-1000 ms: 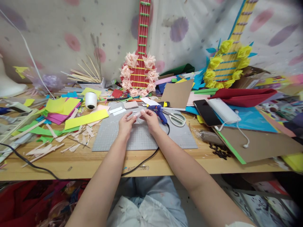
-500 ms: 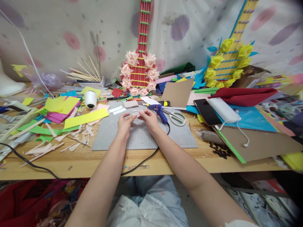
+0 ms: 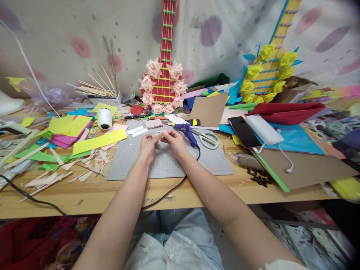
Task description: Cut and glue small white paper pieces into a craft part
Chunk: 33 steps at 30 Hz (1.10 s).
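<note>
Over the grey cutting mat [image 3: 126, 165], my left hand [image 3: 147, 148] and my right hand [image 3: 176, 144] meet with their fingertips close together. Both are closed in a pinch; whatever small thing sits between them is too small and covered to name. Just right of my right hand lies a blue glue gun [image 3: 188, 133], its black cord running under my forearm. Scissors [image 3: 208, 139] with pale handles rest beside it. White paper strips [image 3: 137, 131] lie beyond my left hand, and a yellow-and-black cutter [image 3: 194, 122] is behind the glue gun.
A red paper guitar with pink flowers [image 3: 164, 88] stands at the back, a yellow one [image 3: 270, 75] to its right. Left are a thread spool [image 3: 105, 119], yellow paper [image 3: 99, 141] and paper scraps [image 3: 46, 180]. Right are a phone [image 3: 244, 132], a white power bank [image 3: 264, 129] and brown card [image 3: 306, 168].
My hands stay pinched together over the mat, with the fingertips drawn slightly closer. The whole view has shifted a little, so things appear slightly further left.
</note>
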### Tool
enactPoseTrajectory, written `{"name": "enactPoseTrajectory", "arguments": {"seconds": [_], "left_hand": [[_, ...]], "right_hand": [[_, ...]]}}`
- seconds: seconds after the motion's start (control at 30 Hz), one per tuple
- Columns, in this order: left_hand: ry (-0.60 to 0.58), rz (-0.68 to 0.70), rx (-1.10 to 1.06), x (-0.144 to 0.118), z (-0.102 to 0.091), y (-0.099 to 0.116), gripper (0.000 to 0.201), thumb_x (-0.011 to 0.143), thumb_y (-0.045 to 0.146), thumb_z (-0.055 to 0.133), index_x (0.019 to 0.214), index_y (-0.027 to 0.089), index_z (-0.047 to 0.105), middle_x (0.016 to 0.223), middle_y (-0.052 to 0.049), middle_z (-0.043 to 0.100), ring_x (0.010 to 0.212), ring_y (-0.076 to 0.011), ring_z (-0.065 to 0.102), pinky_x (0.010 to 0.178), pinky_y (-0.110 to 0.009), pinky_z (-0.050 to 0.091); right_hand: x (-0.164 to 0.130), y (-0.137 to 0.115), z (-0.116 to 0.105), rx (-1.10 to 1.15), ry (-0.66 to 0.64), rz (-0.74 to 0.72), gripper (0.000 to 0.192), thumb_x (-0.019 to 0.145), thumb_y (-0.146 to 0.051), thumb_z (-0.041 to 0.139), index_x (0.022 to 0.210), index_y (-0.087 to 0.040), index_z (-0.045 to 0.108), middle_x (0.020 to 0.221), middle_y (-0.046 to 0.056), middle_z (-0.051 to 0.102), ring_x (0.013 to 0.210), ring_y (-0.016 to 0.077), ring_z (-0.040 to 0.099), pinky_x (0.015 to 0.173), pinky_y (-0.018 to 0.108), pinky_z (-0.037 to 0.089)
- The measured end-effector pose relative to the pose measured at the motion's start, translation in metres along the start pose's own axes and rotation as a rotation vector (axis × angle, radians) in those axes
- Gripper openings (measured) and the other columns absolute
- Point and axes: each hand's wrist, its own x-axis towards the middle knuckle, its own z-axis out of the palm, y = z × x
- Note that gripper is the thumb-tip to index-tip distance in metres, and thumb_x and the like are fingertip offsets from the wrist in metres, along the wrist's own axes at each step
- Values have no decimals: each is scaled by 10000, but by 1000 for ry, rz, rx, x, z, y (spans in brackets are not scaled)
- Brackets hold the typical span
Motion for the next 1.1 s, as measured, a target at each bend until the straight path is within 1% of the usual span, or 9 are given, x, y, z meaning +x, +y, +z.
{"name": "enactPoseTrajectory", "arguments": {"seconds": [0.23, 0.43, 0.5, 0.6, 0.7, 0.8, 0.87, 0.97, 1.1], "left_hand": [[-36, 3, -37, -1, 1, 2, 514, 393, 256, 796, 707, 185, 396, 550, 69, 517, 565, -86, 537, 576, -203, 348], [-81, 21, 17, -2, 1, 1, 328, 448, 270, 775, 658, 145, 555, 582, 28, 564, 554, -72, 513, 576, -211, 364], [-81, 33, 13, -2, 2, 1, 292, 450, 267, 773, 632, 139, 585, 604, 17, 585, 567, -74, 517, 593, -216, 376], [-54, 40, -19, -1, 4, 3, 285, 431, 247, 780, 580, 141, 561, 609, 16, 596, 579, -74, 527, 605, -214, 386], [-20, 32, -81, -1, 4, 5, 315, 426, 244, 781, 564, 149, 515, 577, 36, 574, 548, -65, 520, 581, -207, 390], [-29, 5, -108, -1, 4, 6, 336, 449, 281, 772, 575, 153, 488, 541, 43, 547, 492, -68, 501, 513, -210, 376], [-33, -17, -89, -1, 4, 5, 354, 455, 308, 769, 573, 152, 474, 518, 42, 534, 448, -70, 479, 459, -210, 347], [-29, -21, -52, -3, 4, 4, 367, 437, 315, 776, 582, 146, 484, 517, 33, 539, 428, -76, 476, 434, -212, 338], [-62, -3, -8, -6, 4, 5, 319, 459, 311, 764, 625, 134, 556, 569, 9, 579, 458, -82, 501, 460, -216, 377]], "right_hand": [[0, 2, 1, -35, -15, -39, 277, 563, -409, 682, 631, -177, 545, 628, -24, 557, 593, 88, 519, 664, 256, 456], [-2, 0, 2, -55, -11, -38, 267, 567, -409, 679, 615, -181, 548, 623, -23, 560, 601, 94, 518, 671, 265, 463], [-2, -1, 1, -49, -15, -30, 267, 569, -409, 677, 622, -180, 550, 631, -23, 565, 602, 92, 519, 677, 267, 466], [-1, 0, 1, -22, -26, -20, 259, 569, -389, 679, 645, -177, 550, 642, -29, 566, 598, 82, 522, 679, 260, 466], [-1, 1, 2, 13, -50, 12, 268, 553, -349, 693, 693, -179, 540, 666, -38, 566, 617, 77, 535, 670, 249, 464], [-2, 4, 4, -7, -120, 54, 292, 522, -303, 710, 712, -178, 526, 682, -39, 576, 627, 80, 541, 640, 238, 463], [-3, 7, 6, -51, -158, 60, 274, 519, -285, 706, 680, -171, 516, 643, -41, 573, 591, 79, 531, 606, 233, 458], [-2, 9, 7, -103, -132, 58, 236, 535, -278, 685, 634, -167, 501, 564, -49, 552, 514, 70, 501, 555, 230, 443], [0, 9, 4, -128, -86, 60, 223, 546, -283, 675, 629, -167, 503, 540, -50, 544, 478, 67, 484, 511, 221, 418]]}}
